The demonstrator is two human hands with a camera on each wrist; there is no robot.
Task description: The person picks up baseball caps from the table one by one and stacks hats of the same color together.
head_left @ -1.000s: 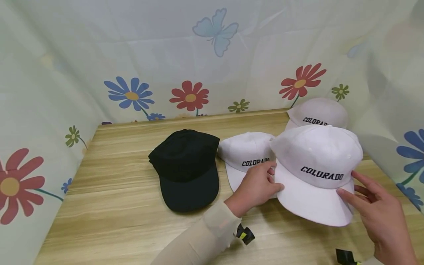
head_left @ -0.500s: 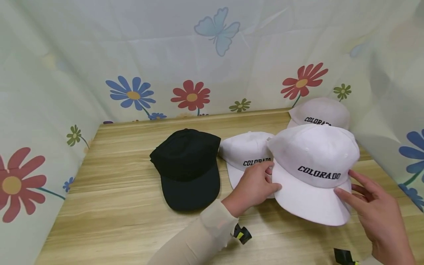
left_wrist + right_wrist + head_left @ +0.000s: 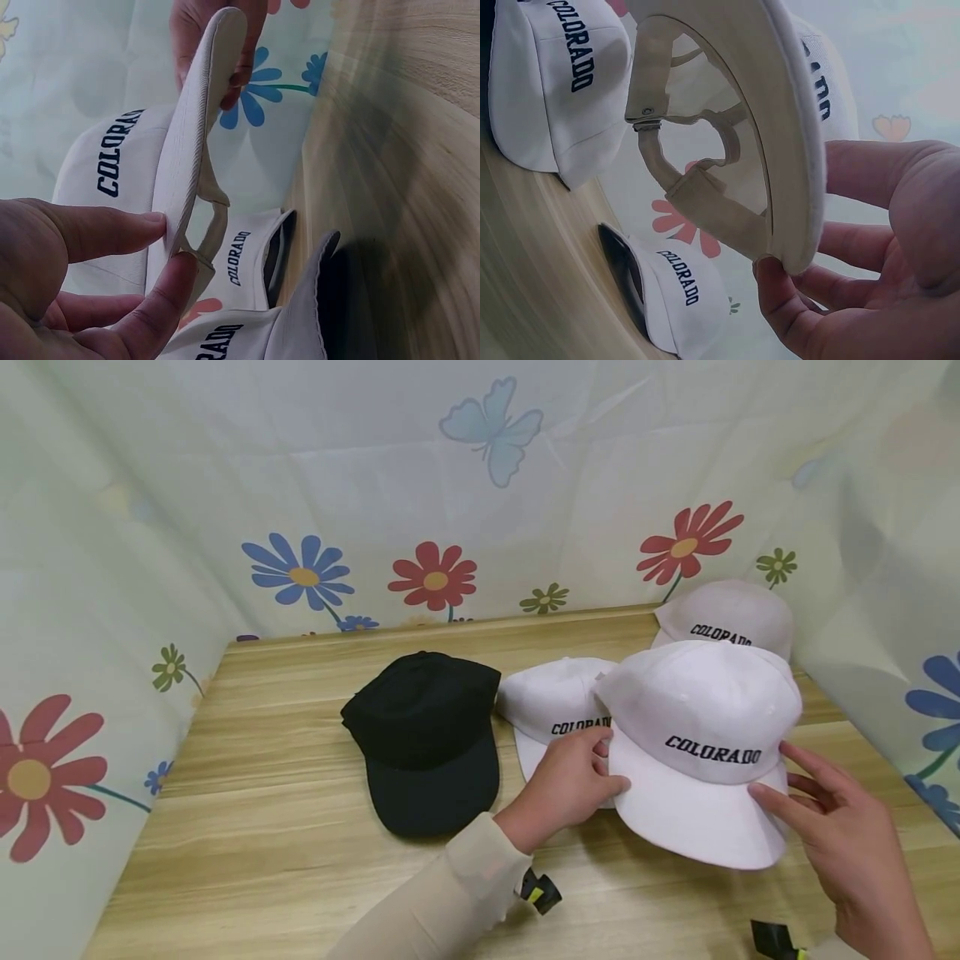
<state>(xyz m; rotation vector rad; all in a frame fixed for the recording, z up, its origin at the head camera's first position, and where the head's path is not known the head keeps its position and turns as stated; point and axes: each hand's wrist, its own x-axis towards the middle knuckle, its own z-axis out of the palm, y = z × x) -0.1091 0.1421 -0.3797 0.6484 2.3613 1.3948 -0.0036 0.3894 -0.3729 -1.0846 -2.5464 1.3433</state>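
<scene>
A white baseball cap (image 3: 705,714) with COLORADO across its front is held up over the table, its brim toward me. My left hand (image 3: 566,785) pinches the left side of the brim between thumb and fingers. On the other side, my right hand (image 3: 847,827) pinches the brim near where it joins the crown. The right wrist view shows the brim's underside (image 3: 787,127) and the open adjuster strap (image 3: 656,157) at the back. Behind the left hand sits a second white COLORADO cap (image 3: 555,689), partly covered. To its left lies a black cap (image 3: 423,735).
Another white COLORADO cap (image 3: 727,610) stands at the back right corner, its lower part hidden by the held cap. The wooden table (image 3: 255,760) is enclosed by flower-print cloth (image 3: 345,468) at the back and both sides.
The held cap and both hands have shifted slightly to the left, with the same pinch on the brim. The other caps stay in place.
</scene>
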